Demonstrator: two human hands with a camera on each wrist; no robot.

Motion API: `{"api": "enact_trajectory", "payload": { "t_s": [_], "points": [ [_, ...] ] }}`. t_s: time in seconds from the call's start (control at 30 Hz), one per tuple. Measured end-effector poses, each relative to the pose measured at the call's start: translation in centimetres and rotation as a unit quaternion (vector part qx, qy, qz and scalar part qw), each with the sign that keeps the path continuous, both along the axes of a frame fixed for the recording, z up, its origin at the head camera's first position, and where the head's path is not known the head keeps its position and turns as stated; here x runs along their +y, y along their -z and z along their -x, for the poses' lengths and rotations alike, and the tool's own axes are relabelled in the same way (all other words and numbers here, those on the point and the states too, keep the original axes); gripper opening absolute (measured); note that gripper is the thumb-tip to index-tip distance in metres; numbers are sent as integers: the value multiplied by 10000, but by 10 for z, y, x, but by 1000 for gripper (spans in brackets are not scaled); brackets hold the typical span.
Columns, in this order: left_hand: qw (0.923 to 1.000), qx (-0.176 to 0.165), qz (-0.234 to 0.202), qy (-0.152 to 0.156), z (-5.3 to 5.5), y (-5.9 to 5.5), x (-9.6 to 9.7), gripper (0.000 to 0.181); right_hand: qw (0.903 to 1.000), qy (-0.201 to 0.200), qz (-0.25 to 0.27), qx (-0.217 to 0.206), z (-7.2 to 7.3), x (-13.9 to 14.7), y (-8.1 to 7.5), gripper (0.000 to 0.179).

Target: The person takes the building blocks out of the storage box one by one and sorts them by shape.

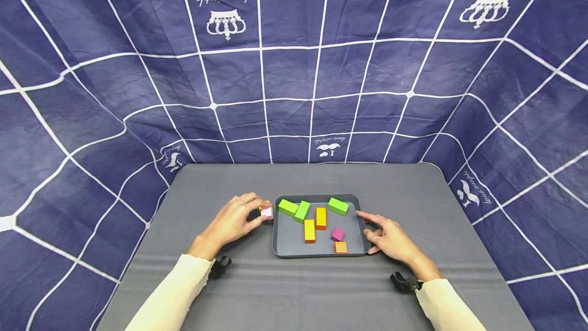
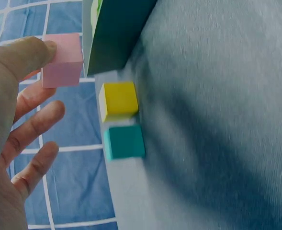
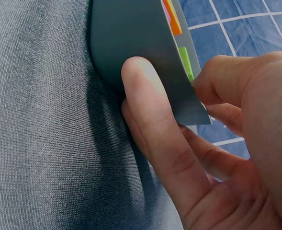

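My left hand (image 1: 234,220) pinches a pink cube (image 2: 63,60) between thumb and finger, just left of the dark grey tray (image 1: 289,256). Beyond it a yellow cube (image 2: 120,100) and a teal cube (image 2: 125,143) sit side by side on the table; in the head view the hand hides the teal one. My right hand (image 1: 390,239) touches the tray's right side with spread fingers. In the right wrist view one long finger (image 3: 150,96) lies along the outer wall, and another is bent at the rim.
Inside the tray lie three green blocks (image 1: 338,206), two yellow-orange blocks (image 1: 310,231), a magenta cube (image 1: 337,234) and an orange block (image 1: 340,247). Grey cloth covers the table (image 1: 294,295). A blue curtain with white lines (image 1: 289,75) stands behind and at both sides.
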State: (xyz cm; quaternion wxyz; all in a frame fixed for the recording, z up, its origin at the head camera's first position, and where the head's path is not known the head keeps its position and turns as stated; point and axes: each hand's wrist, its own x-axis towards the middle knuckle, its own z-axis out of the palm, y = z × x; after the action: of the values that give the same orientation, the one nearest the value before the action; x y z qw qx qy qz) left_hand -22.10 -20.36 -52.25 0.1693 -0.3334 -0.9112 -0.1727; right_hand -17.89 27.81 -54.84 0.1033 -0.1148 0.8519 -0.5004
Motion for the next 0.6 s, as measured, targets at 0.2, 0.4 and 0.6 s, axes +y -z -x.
{"api": "enact_trajectory", "payload": {
  "t_s": [0.2,0.4,0.6],
  "points": [
    [9990,-315,-88,-299,5,-3,-14,34,10000,-3,-39,10,-1,1,-1,61],
    [9976,-383,-288,-494,10,-3,-32,35,9999,25,-109,-10,0,1,-2,62],
    [9955,-513,-473,-639,13,4,-50,37,10000,2,-75,-40,1,1,-1,62]
  ]
}}
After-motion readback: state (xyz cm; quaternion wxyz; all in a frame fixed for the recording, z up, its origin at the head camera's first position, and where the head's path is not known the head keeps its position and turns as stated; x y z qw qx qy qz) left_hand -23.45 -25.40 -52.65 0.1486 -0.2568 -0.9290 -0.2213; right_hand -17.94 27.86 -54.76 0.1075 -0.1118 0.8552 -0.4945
